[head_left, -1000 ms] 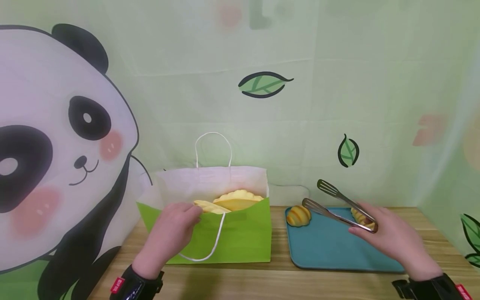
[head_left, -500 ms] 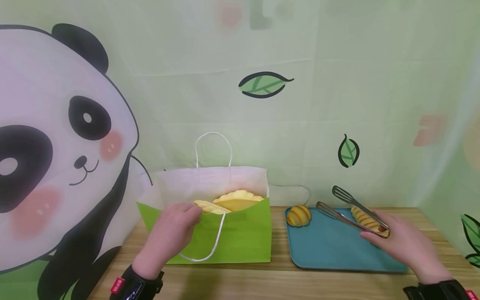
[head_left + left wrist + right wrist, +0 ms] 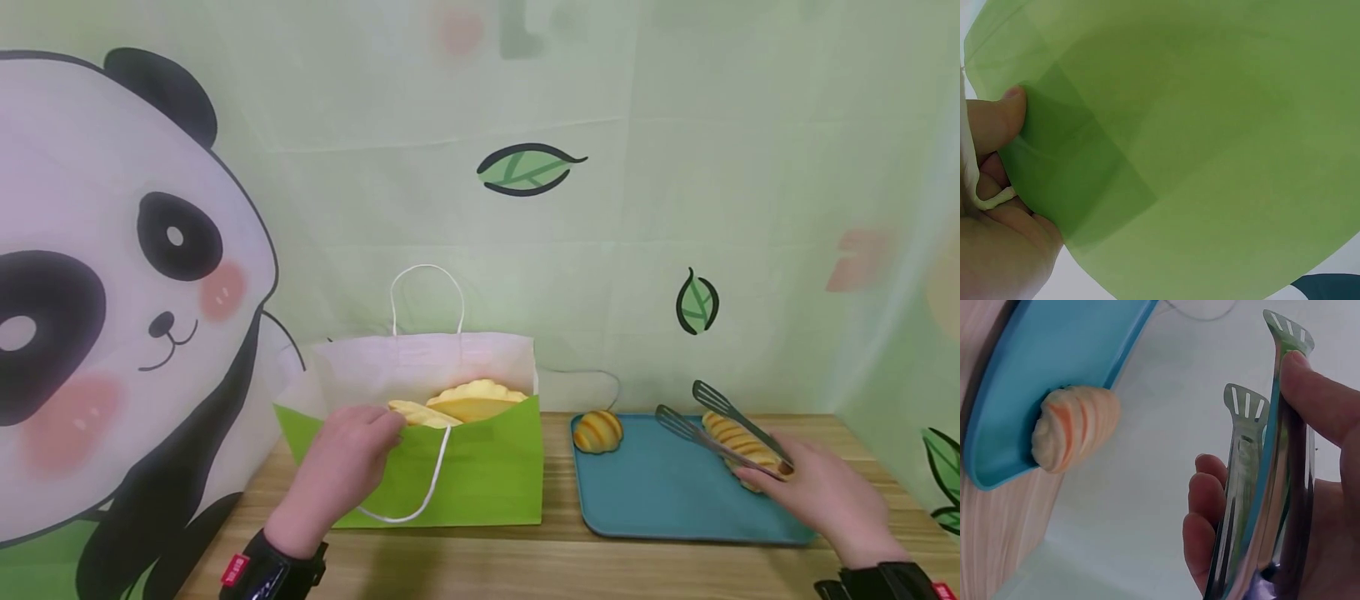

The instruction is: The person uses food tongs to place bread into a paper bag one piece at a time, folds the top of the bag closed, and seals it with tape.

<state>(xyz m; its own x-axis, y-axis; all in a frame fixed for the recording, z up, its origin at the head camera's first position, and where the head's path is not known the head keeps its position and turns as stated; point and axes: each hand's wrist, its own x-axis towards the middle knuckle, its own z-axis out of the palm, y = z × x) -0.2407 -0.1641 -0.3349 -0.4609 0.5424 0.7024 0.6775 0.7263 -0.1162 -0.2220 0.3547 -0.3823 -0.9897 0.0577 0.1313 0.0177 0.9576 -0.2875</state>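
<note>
In the head view my left hand pinches the front rim of a green paper bag near its left side. The left wrist view shows the thumb on the green paper, with part of the white cord handle by the fingers. My right hand holds metal tongs with slotted tips, their arms spread apart. The tongs overlap a long striped bread roll at the tray's right side. In the right wrist view nothing lies between the tongs' tips, and the striped roll is apart from them.
A blue tray stands right of the bag on the wooden table. A small round striped roll sits at its back left corner. Two pale yellow bread pieces, one scalloped, stick up in the bag. A printed cloth hangs behind.
My right hand has moved right and slightly down with the tongs, which now stand over the long roll, more of which shows. My left hand and the bag have stayed put.
</note>
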